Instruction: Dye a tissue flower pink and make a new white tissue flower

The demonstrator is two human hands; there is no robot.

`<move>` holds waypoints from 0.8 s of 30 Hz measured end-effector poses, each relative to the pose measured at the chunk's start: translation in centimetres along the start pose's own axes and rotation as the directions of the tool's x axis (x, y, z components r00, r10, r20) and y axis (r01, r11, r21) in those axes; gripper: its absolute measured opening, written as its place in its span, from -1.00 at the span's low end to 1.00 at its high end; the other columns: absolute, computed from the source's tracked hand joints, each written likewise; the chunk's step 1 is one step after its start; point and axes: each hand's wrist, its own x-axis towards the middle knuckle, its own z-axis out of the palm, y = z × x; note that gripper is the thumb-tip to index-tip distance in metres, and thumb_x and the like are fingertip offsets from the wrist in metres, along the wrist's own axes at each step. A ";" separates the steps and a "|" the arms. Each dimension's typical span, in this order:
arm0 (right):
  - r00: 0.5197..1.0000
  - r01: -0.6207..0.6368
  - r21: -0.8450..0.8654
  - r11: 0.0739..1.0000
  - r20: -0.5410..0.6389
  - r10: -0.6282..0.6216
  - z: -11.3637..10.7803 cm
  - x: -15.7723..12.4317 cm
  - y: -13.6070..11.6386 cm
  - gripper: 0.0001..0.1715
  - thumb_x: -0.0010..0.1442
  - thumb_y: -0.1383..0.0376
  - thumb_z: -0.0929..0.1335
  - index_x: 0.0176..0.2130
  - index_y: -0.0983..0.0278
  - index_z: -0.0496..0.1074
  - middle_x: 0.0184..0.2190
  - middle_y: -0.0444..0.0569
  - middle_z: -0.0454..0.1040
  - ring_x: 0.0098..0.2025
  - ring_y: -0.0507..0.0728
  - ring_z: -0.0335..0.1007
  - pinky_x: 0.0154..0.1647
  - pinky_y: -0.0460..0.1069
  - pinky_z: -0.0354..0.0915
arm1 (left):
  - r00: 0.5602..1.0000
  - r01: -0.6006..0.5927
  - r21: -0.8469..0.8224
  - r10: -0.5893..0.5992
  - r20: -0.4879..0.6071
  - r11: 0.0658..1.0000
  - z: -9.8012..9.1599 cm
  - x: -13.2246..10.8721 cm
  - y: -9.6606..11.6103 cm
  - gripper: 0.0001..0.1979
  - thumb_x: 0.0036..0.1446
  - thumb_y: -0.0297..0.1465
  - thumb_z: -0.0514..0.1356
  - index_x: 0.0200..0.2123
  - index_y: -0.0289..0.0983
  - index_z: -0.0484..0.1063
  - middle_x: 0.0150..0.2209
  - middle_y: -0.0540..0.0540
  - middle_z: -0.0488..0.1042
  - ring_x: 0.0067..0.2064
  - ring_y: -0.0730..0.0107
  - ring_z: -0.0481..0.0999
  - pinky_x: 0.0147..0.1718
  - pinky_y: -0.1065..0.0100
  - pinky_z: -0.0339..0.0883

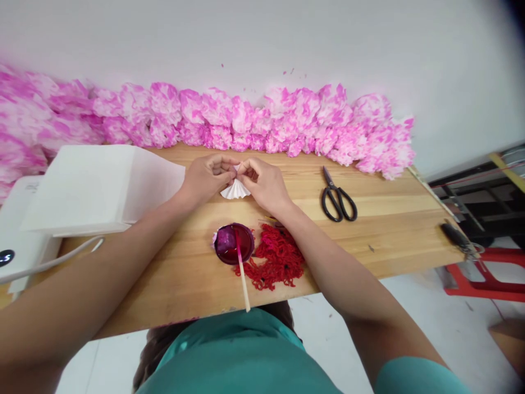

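Observation:
Both my hands meet over the middle of the wooden table (394,219). My left hand (207,176) and my right hand (262,183) pinch the top of a small white pleated paper fan (234,190), fingers closed on its gathered end. The fan spreads downward and rests on the wood. Just nearer to me stands a small round dish of magenta dye (233,243) with a thin wooden stick (243,276) leaning out of it. A heap of red string (276,262) lies right of the dish, under my right forearm.
Black scissors (338,198) lie right of my hands. A long row of pink-and-white paper flowers (246,120) lines the wall. A stack of white paper (102,186) sits left, over a white device with a cable (16,241). A red stool (488,273) stands beyond the table's right end.

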 end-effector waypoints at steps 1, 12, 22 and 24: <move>1.000 -0.011 0.012 1.000 -0.006 0.012 0.1 0.0 0.1 -0.94 0.21 0.36 0.35 -0.34 0.22 0.42 -0.36 -0.10 0.54 -0.30 0.08 0.40 -0.23 0.00 0.25 | 1.000 -0.015 0.013 0.015 0.014 1.000 0.0 0.1 -0.1 -0.73 -0.04 -0.43 0.33 -0.19 -0.31 0.53 -0.34 -0.05 0.58 -0.37 0.44 0.54 -0.33 0.42 0.40; 0.997 -0.054 0.105 0.993 -0.043 0.059 0.5 -0.1 0.1 -0.91 0.16 0.40 0.36 -0.31 0.24 0.49 -0.38 -0.14 0.57 -0.39 0.03 0.38 -0.27 -0.04 0.29 | 0.994 -0.109 0.129 0.108 0.015 0.986 0.3 0.2 -0.8 -0.62 0.04 -0.43 0.26 -0.02 -0.30 0.46 -0.36 0.00 0.50 -0.38 0.49 0.46 -0.37 0.46 0.30; 0.999 -0.006 -0.082 0.997 -0.052 0.002 0.2 -0.2 0.0 -0.86 0.22 0.36 0.37 -0.27 0.22 0.58 -0.28 -0.05 0.62 -0.26 0.13 0.47 -0.15 0.04 0.30 | 0.996 -0.093 0.091 0.093 0.005 0.991 0.2 0.3 -0.8 -0.61 0.01 -0.44 0.28 -0.04 -0.28 0.42 -0.40 0.03 0.47 -0.41 0.49 0.44 -0.39 0.44 0.27; 0.999 0.001 -0.109 0.994 -0.035 -0.005 0.1 -0.2 0.0 -0.86 0.24 0.36 0.37 -0.28 0.22 0.58 -0.28 -0.04 0.61 -0.25 0.14 0.47 -0.16 0.04 0.28 | 0.995 -0.104 0.091 0.104 0.006 0.990 0.2 0.4 -0.9 -0.61 0.01 -0.44 0.28 -0.03 -0.28 0.42 -0.39 0.02 0.47 -0.41 0.48 0.44 -0.39 0.43 0.27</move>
